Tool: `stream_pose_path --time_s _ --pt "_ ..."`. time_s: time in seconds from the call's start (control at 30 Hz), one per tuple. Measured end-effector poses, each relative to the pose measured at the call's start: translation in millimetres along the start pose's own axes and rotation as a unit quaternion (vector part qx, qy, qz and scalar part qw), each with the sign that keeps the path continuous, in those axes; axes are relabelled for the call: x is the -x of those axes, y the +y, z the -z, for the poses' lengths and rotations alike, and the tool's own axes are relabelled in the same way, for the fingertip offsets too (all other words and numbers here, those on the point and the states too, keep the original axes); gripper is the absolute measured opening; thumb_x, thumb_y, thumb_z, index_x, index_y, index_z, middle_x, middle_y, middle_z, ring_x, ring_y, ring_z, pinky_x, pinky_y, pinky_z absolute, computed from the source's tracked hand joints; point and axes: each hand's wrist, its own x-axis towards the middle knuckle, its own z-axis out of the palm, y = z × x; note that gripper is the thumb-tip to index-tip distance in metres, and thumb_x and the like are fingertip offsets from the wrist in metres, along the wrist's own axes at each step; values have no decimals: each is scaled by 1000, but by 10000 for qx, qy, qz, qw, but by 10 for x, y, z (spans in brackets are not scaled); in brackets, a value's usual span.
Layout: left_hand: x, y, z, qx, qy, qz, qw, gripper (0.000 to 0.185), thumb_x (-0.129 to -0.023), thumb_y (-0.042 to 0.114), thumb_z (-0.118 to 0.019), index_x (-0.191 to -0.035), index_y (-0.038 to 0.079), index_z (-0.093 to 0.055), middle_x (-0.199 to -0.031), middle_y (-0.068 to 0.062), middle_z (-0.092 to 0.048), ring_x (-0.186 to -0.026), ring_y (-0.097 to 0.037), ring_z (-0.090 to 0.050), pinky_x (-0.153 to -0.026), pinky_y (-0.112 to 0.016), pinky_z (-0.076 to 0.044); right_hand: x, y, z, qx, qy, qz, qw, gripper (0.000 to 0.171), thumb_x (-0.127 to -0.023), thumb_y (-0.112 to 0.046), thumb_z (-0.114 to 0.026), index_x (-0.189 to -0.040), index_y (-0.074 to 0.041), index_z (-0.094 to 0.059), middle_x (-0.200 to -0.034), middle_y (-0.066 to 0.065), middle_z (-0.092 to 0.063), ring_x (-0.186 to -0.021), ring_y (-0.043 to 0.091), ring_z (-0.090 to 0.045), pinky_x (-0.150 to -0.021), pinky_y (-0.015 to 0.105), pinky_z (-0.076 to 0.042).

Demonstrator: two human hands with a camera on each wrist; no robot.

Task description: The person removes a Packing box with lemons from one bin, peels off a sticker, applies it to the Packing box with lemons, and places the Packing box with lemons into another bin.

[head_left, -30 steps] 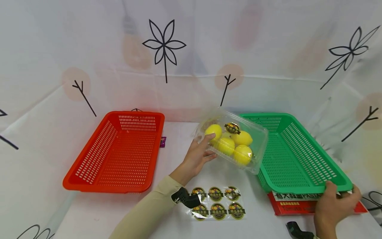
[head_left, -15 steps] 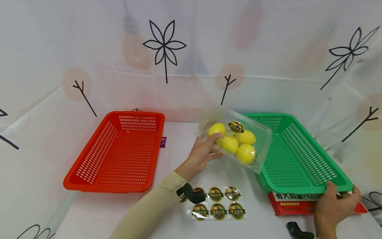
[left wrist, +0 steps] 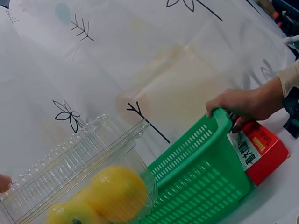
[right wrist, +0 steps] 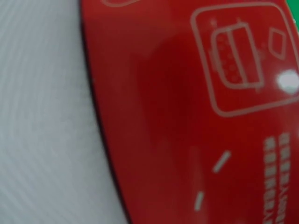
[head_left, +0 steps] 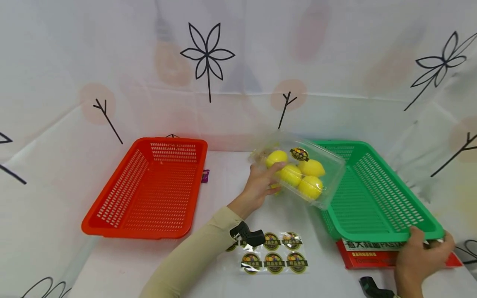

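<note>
My left hand (head_left: 257,188) grips the left side of a clear plastic clamshell box (head_left: 333,165) that holds several yellow lemons (head_left: 290,174). A round black-and-gold sticker (head_left: 299,154) is on its lid. Tilted, the box hangs in the air, its right end overlapping the green basket (head_left: 372,236) in the head view. My right hand (head_left: 421,258) holds that basket's front right rim, thumb on top. In the left wrist view the clamshell (left wrist: 74,161) stands before the basket (left wrist: 201,186), with the right hand (left wrist: 247,103) on its corner.
Under the green basket's front lies a red carton (head_left: 369,260), which fills much of the right wrist view. A red basket (head_left: 175,232) stands at left, with a small purple packet (head_left: 205,176) beside it. A sticker sheet (head_left: 273,256) lies at the front middle.
My left hand has carried the lemon box a little to the right, further over the green basket's left side. The right hand keeps its hold on the rim.
</note>
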Motion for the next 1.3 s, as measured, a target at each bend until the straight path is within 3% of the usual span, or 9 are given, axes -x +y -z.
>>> stream_pose_path --time_s 0.23,0.43,0.6,0.83,1.07,1.3 --pt "-28 -2 -58 234 -92 -82 9997 103 -88 29 -82 -163 24 -12 -135 -19 -50 -102 -43 -66 -92 -65 -53 -9 -26 16 270 -3 155 9995 51 -105 -22 -49 -155 -25 -38 -141 -10 -48 -116 -1 -47 -105 22 -40" --pt "-38 -4 -66 380 -200 67 9991 113 -88 28 -80 -166 28 1 -155 -24 -34 -94 -40 -66 -84 -57 -59 4 -42 19 472 104 153 9987 51 -104 -21 -49 -154 -22 -43 -135 -11 -50 -109 -4 -47 -99 20 -39" --pt "-88 -10 -106 214 -216 41 9995 107 -85 28 -82 -164 27 -11 -146 -20 -42 -89 -34 -64 -80 -53 -61 7 -58 18 540 197 156 9982 48 -102 -21 -51 -150 -22 -49 -133 -10 -54 -106 -5 -47 -97 19 -38" --pt "-136 -5 -186 -185 -191 135 9996 106 -83 35 -83 -160 13 -13 -128 -15 -49 -92 -30 -64 -79 -47 -62 21 -64 -8 526 239 181 9982 48 -102 -20 -50 -150 -22 -50 -138 -7 -54 -114 -1 -48 -102 19 -36" --pt "-171 -27 -225 -260 -91 222 9994 103 -86 38 -81 -160 11 -14 -131 -15 -45 -92 -28 -62 -81 -45 -61 -18 -7 -11 292 213 193 9992 47 -103 -17 -50 -149 -25 -50 -139 -9 -53 -116 0 -46 -104 19 -34" --pt "-202 -8 -213 -493 -391 411 9972 117 -86 39 -82 -165 14 1 -140 -22 -46 -97 -33 -63 -90 -51 -58 -39 48 -22 267 229 292 9990 46 -103 -18 -50 -149 -25 -50 -131 -13 -53 -111 -1 -47 -101 20 -35"
